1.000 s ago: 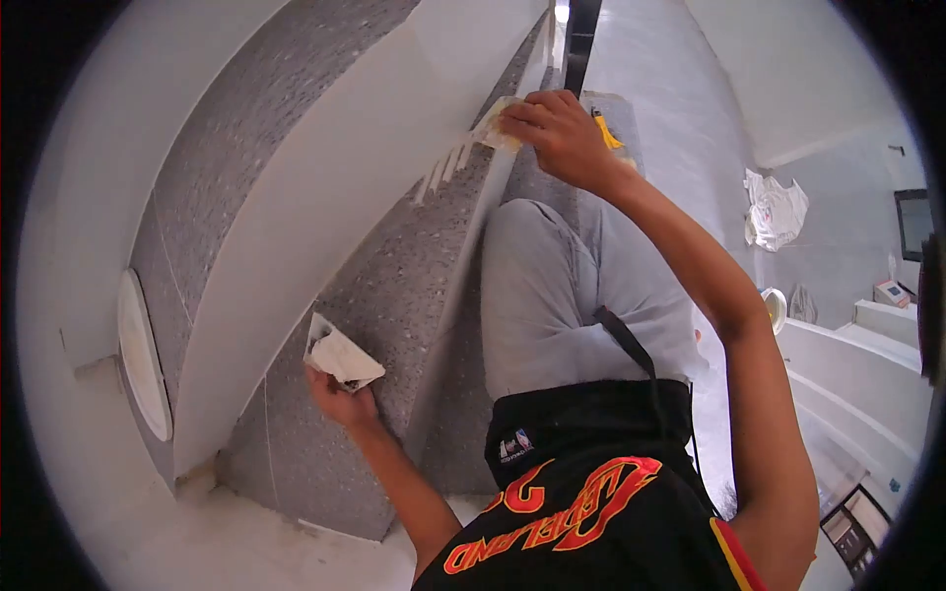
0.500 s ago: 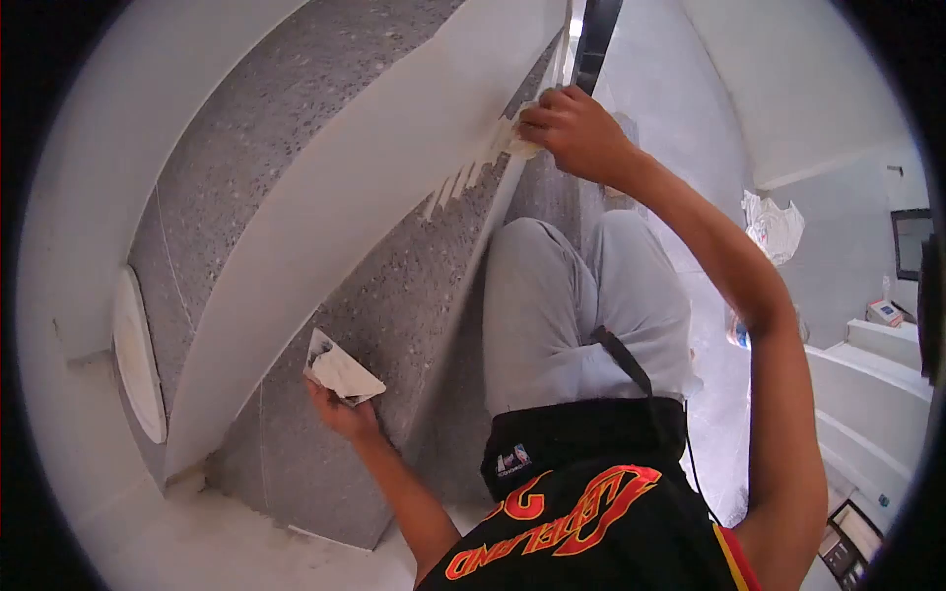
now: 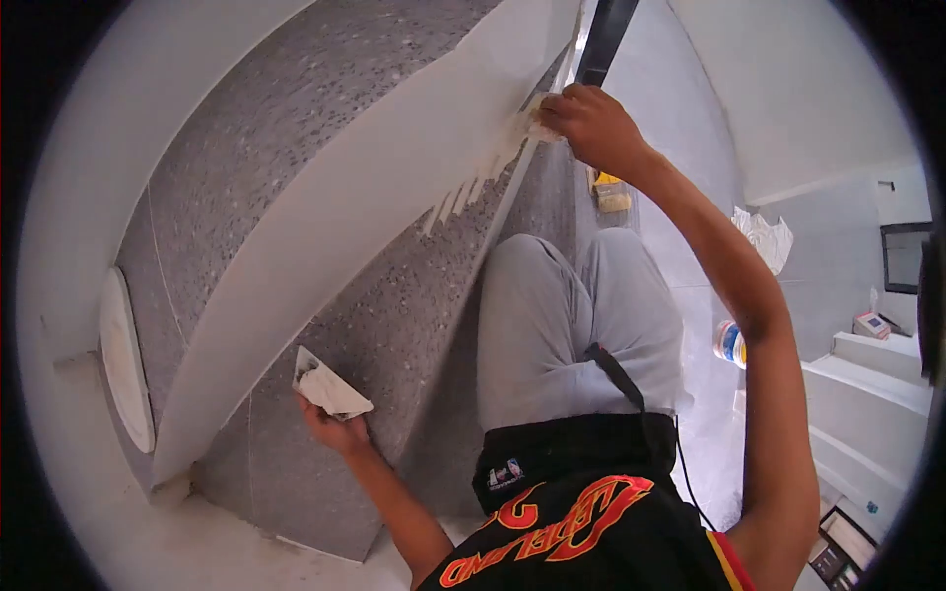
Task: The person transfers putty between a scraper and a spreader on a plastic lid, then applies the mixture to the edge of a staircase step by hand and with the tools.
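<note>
right hand: (image 3: 591, 123) raised at top of frame, fingers curled tight on a notched trowel (image 3: 522, 133), only partly visible under the knuckles
trowel position: pressed against the white adhesive band (image 3: 374, 217) where it meets the vertical corner edge of the wall
trowel axis: blade edge looks to run roughly up-right to down-left, along the band; exact shape hidden by the hand
comb marks: row of short white teeth (image 3: 471, 192) trailing down-left from the trowel onto the grey speckled tile (image 3: 394, 315); too fine to count reliably
left hand: (image 3: 335, 426) low, fingers pinched around the base of a flat scraper (image 3: 330, 391) loaded with white paste
scraper axis: long axis up-left to down-right, flat face up, lying against the grey tile
counts: two hands, two tools, one white band across the grey wall
floor right: one white crumpled bag (image 3: 764, 236), one yellow item (image 3: 611, 192), one small container (image 3: 729, 343)
body: grey trousers (image 3: 562, 315), black jersey (image 3: 572, 502)
</note>
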`<state>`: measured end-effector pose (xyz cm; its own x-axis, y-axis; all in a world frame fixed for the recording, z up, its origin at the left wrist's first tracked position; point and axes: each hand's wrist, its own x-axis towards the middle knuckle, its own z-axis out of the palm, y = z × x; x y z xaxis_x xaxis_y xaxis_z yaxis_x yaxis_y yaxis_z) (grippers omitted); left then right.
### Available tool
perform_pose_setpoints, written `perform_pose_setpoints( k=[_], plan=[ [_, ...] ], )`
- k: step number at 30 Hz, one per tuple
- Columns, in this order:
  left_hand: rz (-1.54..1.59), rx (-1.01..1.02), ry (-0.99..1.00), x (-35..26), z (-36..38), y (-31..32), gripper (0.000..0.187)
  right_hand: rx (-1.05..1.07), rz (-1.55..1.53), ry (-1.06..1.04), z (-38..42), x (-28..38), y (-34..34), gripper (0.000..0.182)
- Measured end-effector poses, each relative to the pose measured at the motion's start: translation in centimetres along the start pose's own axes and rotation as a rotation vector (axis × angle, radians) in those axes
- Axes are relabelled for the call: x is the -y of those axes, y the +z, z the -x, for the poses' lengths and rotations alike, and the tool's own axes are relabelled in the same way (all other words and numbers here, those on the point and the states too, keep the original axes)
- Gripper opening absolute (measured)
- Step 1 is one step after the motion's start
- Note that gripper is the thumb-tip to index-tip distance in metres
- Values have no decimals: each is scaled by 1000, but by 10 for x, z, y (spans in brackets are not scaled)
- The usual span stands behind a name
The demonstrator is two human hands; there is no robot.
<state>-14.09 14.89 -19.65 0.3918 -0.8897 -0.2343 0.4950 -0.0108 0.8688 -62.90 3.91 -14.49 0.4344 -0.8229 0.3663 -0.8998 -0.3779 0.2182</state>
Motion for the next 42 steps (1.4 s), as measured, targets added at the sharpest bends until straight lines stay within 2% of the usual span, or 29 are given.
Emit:
perform_pose_setpoints(
  k=[2,3,5,6,8,9,11,14,15,17,18,20,21,22,24,25,26,27,28,29,30,32,33,35,37,39,40,41,42],
  plan=[
    [-96,42,29,0,-3,-7,42,-146,22,103,4,2,14,22],
    [-98,44,26,0,-1,-4,42,-143,22,106,5,6,17,22],
    [-29,-17,-2,-2,0,5,41,-1,-130,197,10,11,22,25],
    [-31,-11,-7,-1,-2,1,41,3,-128,204,8,8,16,25],
    [-23,47,-5,3,-7,-12,40,166,34,68,-1,-4,-2,31],
    [-18,55,-7,3,-6,-9,40,165,42,72,1,-8,-5,31],
    [-30,-46,12,6,-2,-6,40,104,59,22,4,-19,-9,37],
    [43,-22,-55,6,-3,-14,39,-68,40,105,10,-29,5,39],
    [42,-25,-56,7,-6,-21,39,-67,38,104,10,-29,11,39],
    [70,200,-1,10,-13,-35,39,-56,-6,228,12,-27,24,40],
    [67,203,-2,9,-12,-31,39,-56,-6,232,13,-23,30,40],
    [93,-53,-44,9,-9,-23,39,10,-98,280,15,-15,41,43],
    [92,-51,-48,9,-9,-22,39,80,-36,232,15,-19,43,38],
    [43,-3,-5,10,-8,-23,38,82,-34,232,14,-27,42,38],
    [-7,43,37,9,-5,-30,37,220,132,99,-1,-38,14,36],
    [25,173,44,10,-9,-35,37,228,101,82,-2,-41,3,36],
    [63,302,55,12,-13,-37,37,223,109,79,1,-46,6,36],
    [75,301,60,13,-13,-34,37,99,95,116,7,-53,15,34],
    [74,140,22,12,-11,-29,36,-23,78,148,8,-56,21,32],
    [67,-24,-20,12,-9,-27,36,-22,80,139,9,-57,31,32],
    [68,-26,-21,14,-11,-34,36,-38,75,203,11,-57,38,32],
    [-40,267,73,17,-18,-52,39,-55,68,275,16,-53,48,31],
    [-42,270,73,17,-16,-47,39,-11,61,287,14,-48,50,31],
    [-89,104,112,17,-9,-37,34,34,53,302,13,-48,50,30],
    [-36,164,66,16,-15,-48,36,186,59,300,6,-55,34,32],
    [22,228,21,14,-15,-47,38,187,109,237,8,-68,27,33],
    [36,72,17,14,-10,-35,38,183,164,167,5,-76,21,35],
    [48,-87,11,15,-7,-29,38,183,135,214,7,-77,16,37],
    [58,-93,12,17,-8,-32,38,181,141,204,6,-81,19,37]
  ],
)
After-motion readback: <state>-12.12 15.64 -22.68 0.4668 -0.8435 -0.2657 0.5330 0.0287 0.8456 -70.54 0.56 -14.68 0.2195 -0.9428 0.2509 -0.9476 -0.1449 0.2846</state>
